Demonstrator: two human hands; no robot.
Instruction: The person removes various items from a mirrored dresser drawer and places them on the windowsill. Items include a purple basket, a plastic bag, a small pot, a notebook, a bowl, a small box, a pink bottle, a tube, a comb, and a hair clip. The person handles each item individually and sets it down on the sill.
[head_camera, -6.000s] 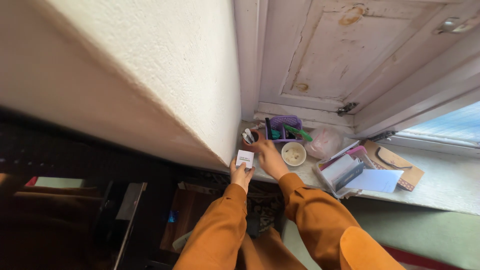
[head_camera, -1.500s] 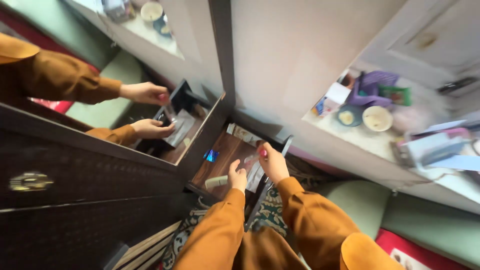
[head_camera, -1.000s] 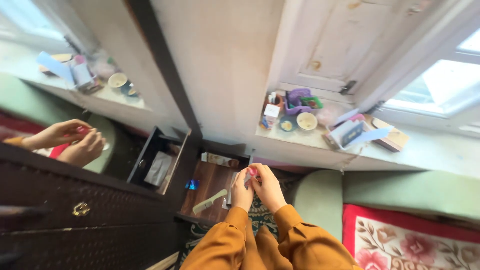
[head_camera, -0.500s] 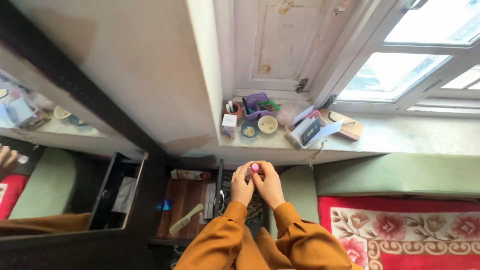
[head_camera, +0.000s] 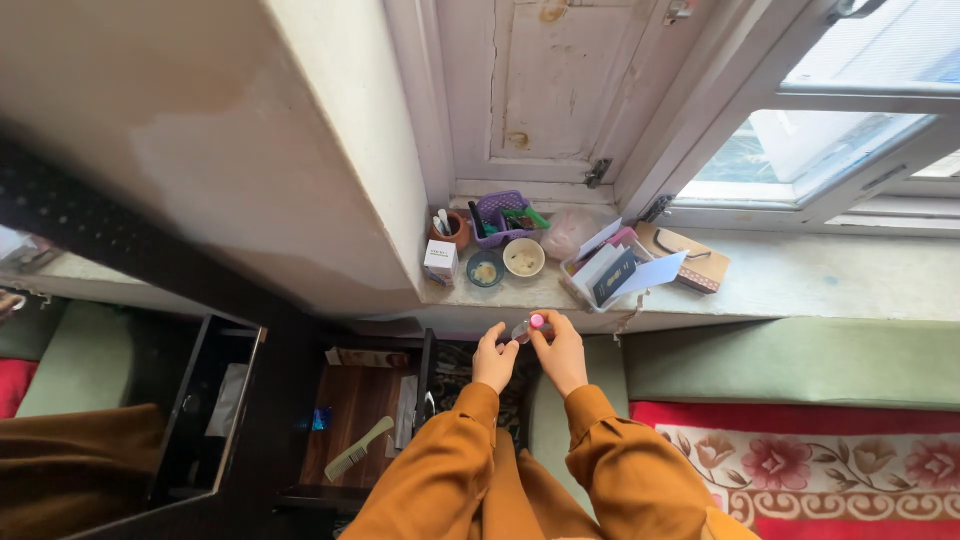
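A small clear tube with a pink cap (head_camera: 529, 325) is held between both hands just below the window sill (head_camera: 800, 290). My left hand (head_camera: 494, 358) grips the clear end; my right hand (head_camera: 560, 350) pinches the pink cap end. Both sleeves are orange. Left of my hands an open wooden drawer (head_camera: 345, 420) holds a pale green comb (head_camera: 358, 449) and some papers.
On the sill stand a small white box (head_camera: 439, 258), a brown cup of pens (head_camera: 449, 228), a purple basket (head_camera: 499, 215), two small bowls (head_camera: 505, 262), a tray of cards and papers (head_camera: 610, 272) and a brown flat box (head_camera: 690, 260). A mirror (head_camera: 90, 400) is at the left, green cushions (head_camera: 800, 365) at the right.
The hands took the pink-capped tube out of the drawer and raised it toward the sill. The view swung from the drawer up and right to the window.
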